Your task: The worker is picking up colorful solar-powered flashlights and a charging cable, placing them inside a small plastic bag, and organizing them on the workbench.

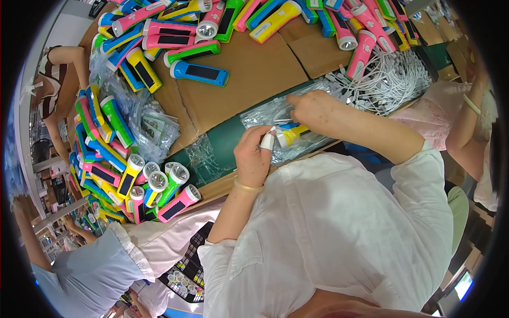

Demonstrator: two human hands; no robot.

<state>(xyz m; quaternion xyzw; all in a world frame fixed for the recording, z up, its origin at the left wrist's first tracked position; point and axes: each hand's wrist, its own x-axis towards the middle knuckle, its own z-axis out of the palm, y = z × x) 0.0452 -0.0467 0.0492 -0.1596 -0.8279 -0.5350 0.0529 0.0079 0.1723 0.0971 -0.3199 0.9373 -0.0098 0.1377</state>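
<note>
My left hand (pixel 252 157), with a white wrap on one finger, is closed at the tips beside a yellow and blue flashlight (pixel 289 137). What its fingertips pinch is too small to make out. Beyond the flashlight, my right hand (pixel 314 110) is held with bent, closed fingers over clear plastic bags (pixel 263 115); anything inside them is hidden. The flashlight lies on the clear plastic close to the table's near edge, its head toward my left hand and its far end partly under my right forearm.
Many coloured flashlights (pixel 275 22) are heaped on cardboard (pixel 233 79) at the back. More flashlights (pixel 114 164) are piled at the left, beside bagged papers (pixel 154 130). White cables (pixel 395 79) lie bundled at the right. People sit or stand on both sides.
</note>
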